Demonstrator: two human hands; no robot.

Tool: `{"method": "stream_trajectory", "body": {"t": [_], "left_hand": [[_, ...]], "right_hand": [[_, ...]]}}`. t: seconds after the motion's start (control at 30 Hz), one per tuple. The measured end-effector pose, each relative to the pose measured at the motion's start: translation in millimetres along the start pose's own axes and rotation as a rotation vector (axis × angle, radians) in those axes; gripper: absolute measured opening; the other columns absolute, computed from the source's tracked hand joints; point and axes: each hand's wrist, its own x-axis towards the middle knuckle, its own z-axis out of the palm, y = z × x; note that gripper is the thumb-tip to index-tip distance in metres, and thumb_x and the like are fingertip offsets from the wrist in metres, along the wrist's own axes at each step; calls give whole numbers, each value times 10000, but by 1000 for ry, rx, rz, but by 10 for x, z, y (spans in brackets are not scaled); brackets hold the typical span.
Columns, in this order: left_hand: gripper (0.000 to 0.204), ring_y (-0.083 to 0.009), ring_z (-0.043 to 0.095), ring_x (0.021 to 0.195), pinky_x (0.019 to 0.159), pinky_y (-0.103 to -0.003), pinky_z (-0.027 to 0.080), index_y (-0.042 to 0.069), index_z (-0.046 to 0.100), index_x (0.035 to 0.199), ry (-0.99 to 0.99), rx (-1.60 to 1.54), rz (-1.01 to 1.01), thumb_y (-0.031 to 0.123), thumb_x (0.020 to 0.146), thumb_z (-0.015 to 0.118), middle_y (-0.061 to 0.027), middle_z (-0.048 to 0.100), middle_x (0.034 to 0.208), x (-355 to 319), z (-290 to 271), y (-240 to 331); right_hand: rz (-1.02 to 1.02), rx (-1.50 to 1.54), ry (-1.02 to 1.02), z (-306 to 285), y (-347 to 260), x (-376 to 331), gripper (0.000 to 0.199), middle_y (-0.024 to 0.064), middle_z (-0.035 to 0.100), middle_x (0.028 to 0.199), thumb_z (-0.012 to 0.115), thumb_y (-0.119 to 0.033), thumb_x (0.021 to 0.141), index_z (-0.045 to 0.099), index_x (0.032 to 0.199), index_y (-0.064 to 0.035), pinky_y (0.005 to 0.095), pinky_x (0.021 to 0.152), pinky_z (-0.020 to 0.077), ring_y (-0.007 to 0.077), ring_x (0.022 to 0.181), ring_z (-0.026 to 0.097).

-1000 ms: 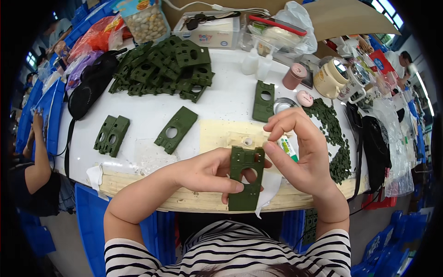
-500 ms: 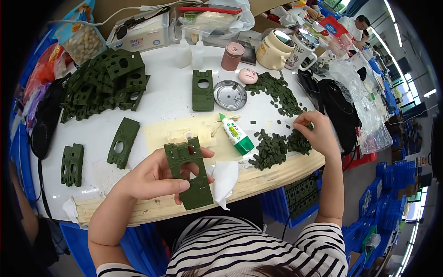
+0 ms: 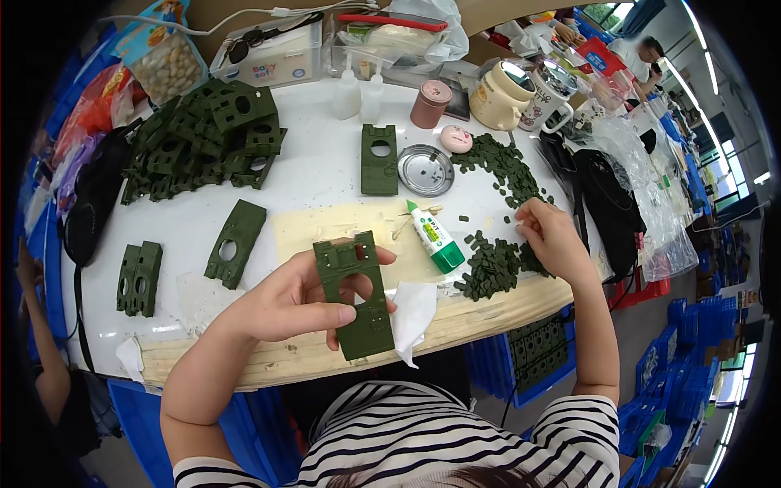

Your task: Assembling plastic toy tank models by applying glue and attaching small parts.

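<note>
My left hand (image 3: pixel 281 302) grips a flat dark green plastic model hull (image 3: pixel 368 332) with a round hole through it, held tilted above the table's front edge. My right hand (image 3: pixel 555 242) hovers at a pile of small dark green plastic pieces (image 3: pixel 490 268), thumb and fingertips pinched together; what they hold, if anything, I cannot make out. Between the hands lies a white glue bottle (image 3: pixel 437 237) with green cap and base. Similar hulls lie on the table: one standing out at the back (image 3: pixel 379 175), another at left (image 3: pixel 236 244), and two side by side farther left (image 3: pixel 139 279).
A large heap of hulls (image 3: pixel 195 146) fills the back left. More small pieces (image 3: pixel 508 167) spread at the right, near a round metal lid (image 3: pixel 425 170), a pink tin (image 3: pixel 430 104) and two mugs (image 3: pixel 499 96). A white tissue (image 3: pixel 415 313) hangs at the front edge.
The whole view has shifted slightly, moving the table things rightward in the picture. My left hand still grips the hull; my right hand stays at the small pieces with its fingertips drawn closer together.
</note>
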Motion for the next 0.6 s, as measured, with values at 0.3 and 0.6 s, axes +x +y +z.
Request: {"method": "stream_trajectory", "body": {"t": [0.3,0.6], "left_hand": [[584,-182,642,922,505,-208,455,18,352,1372,136,41,52,114,852,600,-250,624,1083,-22,-28,18],[523,-201,633,1023,495,-196,401,17,343,1365,227,25,142,152,916,574,-194,635,1111,-12,-64,-3]], "right_hand": [[-568,241,192,-149,-1118,362,103,82,608,765,644,46,797,665,888,2,275,603,478,161,664,593],[-311,903,-198,308,-1370,629,162,87,684,895,635,-51,869,665,987,56,224,738,517,92,801,635]]}}
